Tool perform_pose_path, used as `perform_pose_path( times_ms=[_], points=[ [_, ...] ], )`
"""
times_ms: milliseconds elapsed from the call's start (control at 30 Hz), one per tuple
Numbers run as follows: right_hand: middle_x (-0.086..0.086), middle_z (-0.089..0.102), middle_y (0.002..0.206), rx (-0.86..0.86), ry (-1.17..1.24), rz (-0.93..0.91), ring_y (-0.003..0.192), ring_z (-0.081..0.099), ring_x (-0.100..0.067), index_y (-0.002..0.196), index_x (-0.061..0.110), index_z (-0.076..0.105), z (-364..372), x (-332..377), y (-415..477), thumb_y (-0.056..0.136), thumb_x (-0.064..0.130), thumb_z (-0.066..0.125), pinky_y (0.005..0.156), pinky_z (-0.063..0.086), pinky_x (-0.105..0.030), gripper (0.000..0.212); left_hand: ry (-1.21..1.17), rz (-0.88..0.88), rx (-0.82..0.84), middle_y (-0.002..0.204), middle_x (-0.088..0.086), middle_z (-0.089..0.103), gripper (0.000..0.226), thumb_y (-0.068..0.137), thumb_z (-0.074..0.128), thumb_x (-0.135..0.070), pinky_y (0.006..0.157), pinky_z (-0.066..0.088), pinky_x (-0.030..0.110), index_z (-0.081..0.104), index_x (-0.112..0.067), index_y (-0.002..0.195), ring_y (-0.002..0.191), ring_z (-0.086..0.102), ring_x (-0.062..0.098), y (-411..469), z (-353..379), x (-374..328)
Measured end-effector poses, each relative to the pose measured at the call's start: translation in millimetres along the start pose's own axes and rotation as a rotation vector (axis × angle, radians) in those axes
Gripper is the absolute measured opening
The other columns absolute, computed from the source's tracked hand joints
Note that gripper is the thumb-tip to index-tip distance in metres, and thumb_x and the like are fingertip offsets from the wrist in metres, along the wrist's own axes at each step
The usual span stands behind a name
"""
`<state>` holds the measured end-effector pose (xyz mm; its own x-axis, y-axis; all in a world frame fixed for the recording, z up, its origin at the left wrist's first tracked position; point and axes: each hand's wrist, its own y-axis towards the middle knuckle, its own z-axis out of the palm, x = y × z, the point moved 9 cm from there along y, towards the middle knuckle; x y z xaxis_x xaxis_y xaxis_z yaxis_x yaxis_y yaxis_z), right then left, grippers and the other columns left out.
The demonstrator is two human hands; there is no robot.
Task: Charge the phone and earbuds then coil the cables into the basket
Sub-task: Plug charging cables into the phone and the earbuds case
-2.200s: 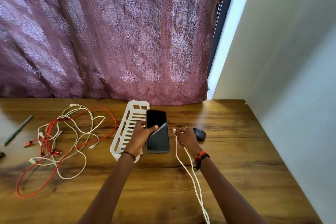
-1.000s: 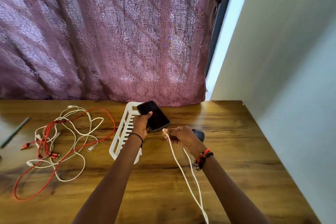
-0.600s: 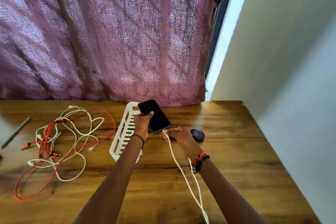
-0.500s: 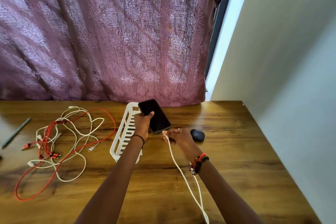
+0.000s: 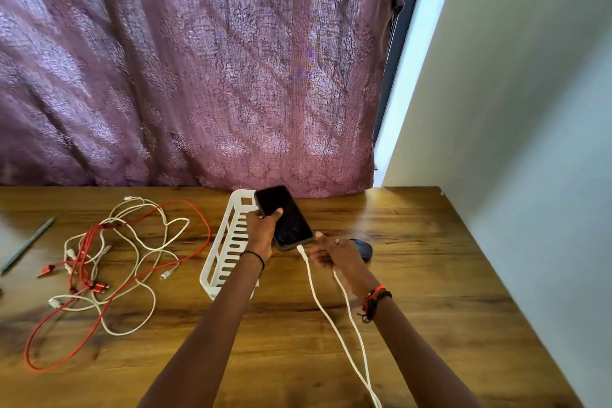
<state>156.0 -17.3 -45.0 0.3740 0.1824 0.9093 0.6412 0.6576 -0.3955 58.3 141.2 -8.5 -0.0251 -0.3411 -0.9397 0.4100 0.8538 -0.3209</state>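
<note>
My left hand grips a black phone, held tilted above the table with its dark screen up. The plug of a white cable sits at the phone's lower edge. My right hand is beside that plug, with a second strand of the same cable running under its palm; whether its fingers pinch the cable I cannot tell. Both strands trail toward me off the bottom edge. A dark earbuds case lies just right of my right hand. A white slatted basket lies behind my left wrist.
A tangle of red and white cables is spread over the left of the wooden table. A grey pen lies at the far left. A purple curtain hangs behind the table and a pale wall closes the right side.
The phone went from flat on the table to lifted and tilted in my left hand. My right hand brought the white cable's plug up to the phone's lower edge.
</note>
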Motion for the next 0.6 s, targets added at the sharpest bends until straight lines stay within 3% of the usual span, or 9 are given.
perform_pose_path(
  times_ms=[67,133,233,300,367,467,600],
  points=[
    [0.001,0.058,0.057,-0.16,-0.263,-0.073,0.049,0.053,-0.007,0.073,0.006,0.059,-26,-2,8,0.088,0.029,0.061,0.049,0.043,-0.022,0.028,-0.024,-0.02,-0.003,0.106,0.016,0.061,0.034,0.085,0.064,-0.007,0.062,0.051,0.026,0.054,0.007,0.114,0.089,0.058,0.023,-1,1,2],
    [-0.005,0.061,0.071,-0.328,-0.666,-0.154,0.068,0.058,-0.016,0.079,0.002,0.062,-44,-3,11,0.088,0.024,0.058,0.062,0.042,-0.03,0.024,-0.034,-0.041,0.006,0.106,0.014,0.059,0.035,0.085,0.064,-0.007,0.067,0.05,0.029,0.052,0.006,0.115,0.091,0.057,0.023,-3,2,5],
    [-0.011,0.058,0.101,-0.281,-1.023,-0.191,0.095,0.057,-0.025,0.1,0.002,0.057,-35,-13,11,0.092,0.019,0.052,0.078,0.046,-0.032,0.019,-0.007,-0.053,0.029,0.107,0.015,0.061,0.038,0.084,0.066,-0.009,0.064,0.051,0.028,0.051,0.005,0.116,0.096,0.06,0.026,-1,4,12],
    [-0.012,0.055,0.107,-0.283,-1.036,-0.198,0.099,0.056,-0.027,0.101,0.003,0.054,-34,-15,8,0.093,0.016,0.051,0.081,0.046,-0.035,0.016,0.023,-0.058,0.051,0.109,0.015,0.062,0.038,0.083,0.067,-0.011,0.067,0.053,0.032,0.052,0.004,0.115,0.098,0.061,0.029,-3,6,17],
    [-0.014,0.056,0.106,-0.286,-1.033,-0.2,0.099,0.056,-0.028,0.098,0.003,0.054,-34,-18,9,0.092,0.012,0.05,0.081,0.046,-0.037,0.012,0.042,-0.062,0.078,0.105,0.012,0.061,0.034,0.085,0.065,-0.01,0.083,0.052,0.039,0.053,0.002,0.114,0.099,0.059,0.027,-10,11,20],
    [-0.016,0.059,0.099,-0.302,-0.955,-0.153,0.091,0.058,-0.031,0.089,0.004,0.054,-36,-20,12,0.085,0.001,0.044,0.072,0.046,-0.037,0.011,0.106,-0.014,0.098,0.105,0.005,0.062,0.035,0.081,0.069,-0.012,0.091,0.05,0.041,0.057,-0.001,0.112,0.1,0.06,0.024,-15,12,29],
    [-0.014,0.064,0.079,-0.324,-0.908,-0.125,0.067,0.056,-0.021,0.073,0.007,0.053,-42,-19,10,0.085,0.007,0.051,0.054,0.039,-0.026,0.013,0.236,0.029,0.116,0.114,0.002,0.066,0.066,0.064,0.076,-0.045,0.088,0.053,0.045,0.058,-0.016,0.121,0.102,0.063,0.022,15,9,81]
  ],
)
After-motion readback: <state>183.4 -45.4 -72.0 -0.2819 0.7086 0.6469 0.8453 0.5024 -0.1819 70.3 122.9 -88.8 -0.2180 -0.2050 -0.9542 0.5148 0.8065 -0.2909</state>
